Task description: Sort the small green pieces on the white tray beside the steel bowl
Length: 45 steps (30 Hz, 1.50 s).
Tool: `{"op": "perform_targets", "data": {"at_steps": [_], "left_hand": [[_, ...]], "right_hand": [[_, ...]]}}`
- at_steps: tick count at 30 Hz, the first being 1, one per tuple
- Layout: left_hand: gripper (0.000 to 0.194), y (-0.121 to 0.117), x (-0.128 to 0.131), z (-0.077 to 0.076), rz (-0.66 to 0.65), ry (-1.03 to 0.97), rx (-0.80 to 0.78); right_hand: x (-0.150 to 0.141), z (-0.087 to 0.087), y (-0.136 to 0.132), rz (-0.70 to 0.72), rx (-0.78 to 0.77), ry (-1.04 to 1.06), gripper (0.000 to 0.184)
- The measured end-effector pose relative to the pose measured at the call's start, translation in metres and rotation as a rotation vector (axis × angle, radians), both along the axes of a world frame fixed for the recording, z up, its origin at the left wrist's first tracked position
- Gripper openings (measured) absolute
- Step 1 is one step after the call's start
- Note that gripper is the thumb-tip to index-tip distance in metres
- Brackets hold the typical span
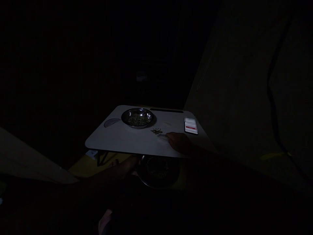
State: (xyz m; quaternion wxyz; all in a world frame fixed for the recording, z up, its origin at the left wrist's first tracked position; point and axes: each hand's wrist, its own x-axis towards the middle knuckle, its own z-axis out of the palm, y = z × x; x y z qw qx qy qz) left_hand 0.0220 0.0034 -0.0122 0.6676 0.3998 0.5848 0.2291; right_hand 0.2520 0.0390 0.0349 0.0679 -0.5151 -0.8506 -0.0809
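My right hand [179, 142] reaches over the front right part of the white table [117, 143], closed on a small pale, flat thing [162, 136] whose kind I cannot make out. Touching or just behind its tip lies a small scatter of greenish-brown grains [156, 131]. Below the table's front edge, my left hand [129, 164] grips the left rim of a metal bowl [156, 187], with some grains dimly showing inside it. A second shiny steel bowl [124, 121] with greenish grains stands on the table, behind and left of the scatter.
A phone with a lit screen [191, 126] lies at the table's right side. Left of the steel bowl is a pale half-round shape [111, 122]. A dark slot [166, 110] runs along the back edge. A wall [239, 107] rises at right; surroundings are very dark.
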Motion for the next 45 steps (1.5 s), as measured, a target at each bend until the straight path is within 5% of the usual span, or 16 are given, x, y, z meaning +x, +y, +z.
{"op": "perform_targets", "data": {"at_steps": [7,20,28,36,45], "left_hand": [[0.015,0.003,-0.002,-0.007,-0.024,-0.008,0.019],[0.024,0.01,-0.007,-0.028,-0.007,-0.028,0.026],[0.018,0.005,-0.004,-0.014,-0.008,-0.022,0.009],[0.019,0.009,-0.005,-0.022,-0.049,-0.053,0.018],[0.015,0.0,-0.001,0.001,-0.017,0.007,0.002]], "right_hand": [[0.007,-0.004,0.011,-0.083,-0.025,-0.091,0.031],[0.005,-0.008,0.017,-0.021,0.023,-0.135,0.029],[0.007,-0.01,0.018,-0.018,0.041,-0.13,0.03],[0.006,-0.013,0.021,-0.06,0.041,-0.147,0.029],[0.002,-0.012,0.024,-0.045,0.02,-0.175,0.03]]}}
